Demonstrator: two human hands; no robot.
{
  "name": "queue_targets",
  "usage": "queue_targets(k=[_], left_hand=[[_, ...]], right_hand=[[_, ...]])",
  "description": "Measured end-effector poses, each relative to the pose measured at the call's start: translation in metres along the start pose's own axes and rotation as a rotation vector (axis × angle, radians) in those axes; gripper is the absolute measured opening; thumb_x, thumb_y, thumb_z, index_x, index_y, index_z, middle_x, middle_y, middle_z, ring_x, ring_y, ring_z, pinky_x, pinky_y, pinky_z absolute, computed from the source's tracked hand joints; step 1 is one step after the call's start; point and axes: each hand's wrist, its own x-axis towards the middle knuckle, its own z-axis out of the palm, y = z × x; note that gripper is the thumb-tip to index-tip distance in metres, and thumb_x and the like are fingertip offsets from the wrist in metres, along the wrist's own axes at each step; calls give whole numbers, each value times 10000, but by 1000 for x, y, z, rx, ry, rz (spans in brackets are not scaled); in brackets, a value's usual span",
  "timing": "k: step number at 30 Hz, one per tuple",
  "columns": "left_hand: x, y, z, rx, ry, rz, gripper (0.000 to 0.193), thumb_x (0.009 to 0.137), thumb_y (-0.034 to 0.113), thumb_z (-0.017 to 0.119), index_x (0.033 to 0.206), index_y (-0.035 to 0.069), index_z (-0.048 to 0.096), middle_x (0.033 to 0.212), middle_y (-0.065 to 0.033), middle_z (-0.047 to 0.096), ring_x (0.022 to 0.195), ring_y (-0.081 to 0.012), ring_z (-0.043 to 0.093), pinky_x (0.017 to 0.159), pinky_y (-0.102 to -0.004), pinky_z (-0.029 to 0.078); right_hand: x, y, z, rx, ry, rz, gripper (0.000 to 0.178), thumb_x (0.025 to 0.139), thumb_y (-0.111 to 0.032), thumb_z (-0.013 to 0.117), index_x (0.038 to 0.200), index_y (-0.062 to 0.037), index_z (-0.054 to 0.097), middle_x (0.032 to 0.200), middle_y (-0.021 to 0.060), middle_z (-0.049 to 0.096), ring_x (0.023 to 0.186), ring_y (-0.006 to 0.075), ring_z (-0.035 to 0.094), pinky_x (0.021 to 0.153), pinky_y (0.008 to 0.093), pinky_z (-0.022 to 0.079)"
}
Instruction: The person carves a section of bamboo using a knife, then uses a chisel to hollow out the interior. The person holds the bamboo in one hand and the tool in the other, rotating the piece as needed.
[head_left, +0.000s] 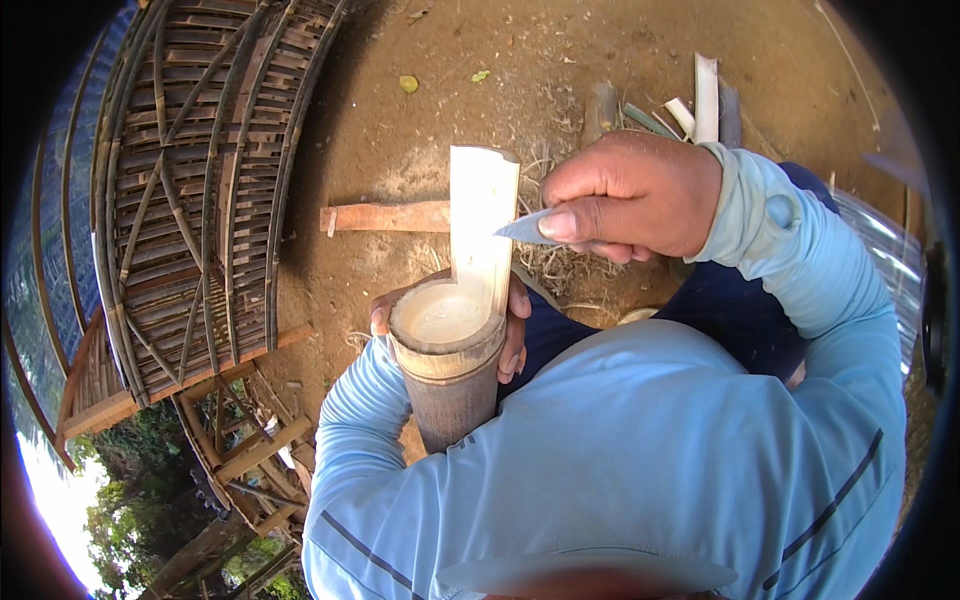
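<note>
A thick section of bamboo (445, 385) stands against my body, its cut end facing up with a pale inner wall. From one side of its rim rises a tall, pale tongue of bamboo (478, 215). My left hand (516, 335) wraps round the bamboo from behind, fingers showing on both sides below the rim. Over to the right, my right hand (640, 195) is closed on a knife, of which only the pointed grey blade (525, 229) shows. The blade's tip lies over the tongue's face; whether it touches cannot be made out. The handle is hidden in my fist.
Behind the bamboo, a reddish-brown wooden strip (390, 217) lies on the dirt ground. Split bamboo pieces (706, 100) and curled shavings (560, 265) lie farther off and to the right. A slatted bamboo structure (200, 180) fills the left side.
</note>
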Motion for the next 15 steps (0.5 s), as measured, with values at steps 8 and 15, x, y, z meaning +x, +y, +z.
queue_targets(k=[8, 15], left_hand=[[5, 0, 0, 6, -33, -8, 1212, 515, 609, 803, 1321, -177, 355, 992, -349, 600, 895, -425, 653, 809, -467, 520], [2, -1, -8, 33, -49, -10, 1234, 540, 596, 812, 1349, -190, 312, 1007, -367, 590, 916, -430, 650, 790, -453, 537]], right_hand=[[-2, 11, -38, 214, 614, -144, 374, 1046, -374, 462, 831, -77, 537, 538, -13, 463, 400, 54, 444, 395, 201, 369], [-6, 20, -24, 131, 411, -56, 345, 1027, -371, 503, 886, -62, 561, 620, -17, 519, 515, 46, 493, 484, 226, 431]])
